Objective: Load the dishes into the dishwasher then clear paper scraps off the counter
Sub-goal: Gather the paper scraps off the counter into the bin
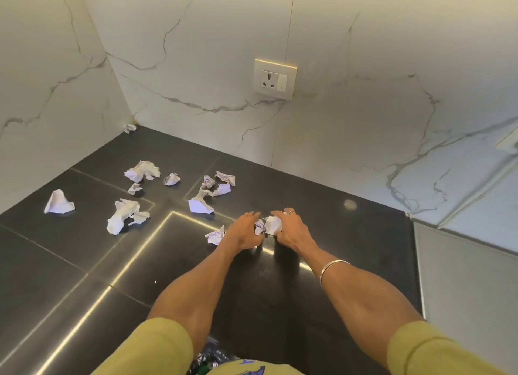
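We see a crumpled paper wad [273, 224] on the black counter [350, 248], cupped by the right hand [291, 231] — fingers curled over it. The left hand [244, 233] grips a smaller printed scrap [259, 226] just beside it. More scraps [124, 214] lie scattered to the left — one [130, 128] in the corner.

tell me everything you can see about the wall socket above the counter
The wall socket is a rectangular cream-white plate, plastic by its look, with a thin gold-toned edge along its top and right side. Its left half holds a three-hole outlet with nothing plugged in; its right half holds a tall white rocker switch. It sits flush on the white, grey-veined marble-look back wall, well above the black counter and its paper scraps. Nothing touches it, neither hand.
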Motion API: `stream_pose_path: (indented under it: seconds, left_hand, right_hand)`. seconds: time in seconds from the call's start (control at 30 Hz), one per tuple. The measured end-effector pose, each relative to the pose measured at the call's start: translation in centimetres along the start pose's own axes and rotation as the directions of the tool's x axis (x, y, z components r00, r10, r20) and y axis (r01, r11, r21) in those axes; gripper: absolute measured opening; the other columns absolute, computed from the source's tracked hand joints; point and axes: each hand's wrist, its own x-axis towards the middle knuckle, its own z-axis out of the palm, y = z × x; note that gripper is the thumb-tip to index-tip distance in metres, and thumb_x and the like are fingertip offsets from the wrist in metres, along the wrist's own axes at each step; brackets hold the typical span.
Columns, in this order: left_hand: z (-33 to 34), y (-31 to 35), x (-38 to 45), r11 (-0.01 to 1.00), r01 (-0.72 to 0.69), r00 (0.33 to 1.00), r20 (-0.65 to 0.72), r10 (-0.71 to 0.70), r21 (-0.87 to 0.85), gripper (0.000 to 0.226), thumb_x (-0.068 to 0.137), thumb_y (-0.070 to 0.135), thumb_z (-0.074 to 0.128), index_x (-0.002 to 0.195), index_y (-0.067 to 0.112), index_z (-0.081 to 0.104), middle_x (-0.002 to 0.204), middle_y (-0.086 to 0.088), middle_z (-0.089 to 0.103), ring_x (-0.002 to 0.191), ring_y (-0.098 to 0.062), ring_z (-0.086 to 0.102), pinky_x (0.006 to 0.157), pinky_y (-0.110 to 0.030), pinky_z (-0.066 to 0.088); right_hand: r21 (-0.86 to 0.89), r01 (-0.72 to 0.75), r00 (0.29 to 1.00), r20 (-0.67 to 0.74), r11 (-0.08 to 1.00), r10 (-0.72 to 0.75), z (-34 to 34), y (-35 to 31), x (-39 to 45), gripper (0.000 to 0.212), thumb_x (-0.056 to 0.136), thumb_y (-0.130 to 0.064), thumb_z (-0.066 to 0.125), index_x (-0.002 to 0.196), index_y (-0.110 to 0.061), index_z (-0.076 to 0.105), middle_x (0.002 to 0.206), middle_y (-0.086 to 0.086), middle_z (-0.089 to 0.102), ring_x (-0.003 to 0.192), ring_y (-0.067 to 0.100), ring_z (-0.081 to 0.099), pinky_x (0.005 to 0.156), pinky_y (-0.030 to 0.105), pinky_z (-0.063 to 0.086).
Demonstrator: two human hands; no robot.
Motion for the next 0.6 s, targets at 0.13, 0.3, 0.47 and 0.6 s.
stream_pose_path:
  seconds: [0.13, 0.3, 0.47, 0.6]
  left_hand:
    - [0.4, -0.4, 0.8, 0.998, -0.046, 0.998, -0.05, 0.048, 0.03, 0.071, 0.081, 0.038, 0.067, 0.146, 0.021, 0.046, 0.149, -0.006, 0.047, 0.138, -0.027, 0.041, 0.112, -0.042, 0.039]
    - [0.2, 0.5, 1.0, 0.99, -0.127, 0.975, -0.177, 0.137, 0.065, 0.021, 0.08, 0.022, 0.068, 0.1, 0.018, 0.074, 0.098, -0.004, 0.074, 0.091, -0.026, 0.066, 0.078, -0.035, 0.052]
    - [0.9, 1.1, 0.5, 0.991, -0.097, 0.961, -0.266, 0.069, -0.093, 0.007, 0.078, 0.011, 0.064, 0.081, 0.011, 0.07, 0.081, -0.005, 0.072, 0.078, -0.028, 0.065, 0.072, -0.036, 0.053]
    - [1.1, 1.9, -0.1, 0.908, -0.025, 0.938, -0.323, -0.123, -0.418, 0.019, 0.079, 0.007, 0.066, 0.097, 0.009, 0.071, 0.092, -0.002, 0.072, 0.082, -0.016, 0.065, 0.077, -0.027, 0.053]
  right_hand:
    - [-0.032, -0.01, 0.999, -0.049, 0.999, 0.008, 0.0, 0.1, -0.1, 0.048, 0.081, -0.024, 0.07, 0.127, -0.029, 0.057, 0.131, 0.004, 0.047, 0.112, 0.027, 0.054, 0.094, 0.041, 0.05]
    - [-0.011, -0.008, 0.996, -0.087, 1.0, 0.007, 0.1, 0.5, -0.2, 0.036, 0.079, -0.028, 0.072, 0.115, -0.027, 0.063, 0.113, 0.001, 0.05, 0.102, 0.024, 0.054, 0.087, 0.039, 0.053]
    - [0.033, 0.019, 0.991, -0.136, 0.999, -0.014, 0.4, 0.9, -1.0, 0.029, 0.082, -0.031, 0.071, 0.11, -0.025, 0.066, 0.108, 0.001, 0.055, 0.099, 0.021, 0.054, 0.086, 0.035, 0.051]
    - [0.098, 0.024, 0.981, -0.192, 0.995, -0.004, 0.4, 1.4, -1.6, 0.019, 0.082, -0.035, 0.069, 0.1, -0.027, 0.066, 0.095, -0.002, 0.057, 0.087, 0.017, 0.056, 0.079, 0.033, 0.052]
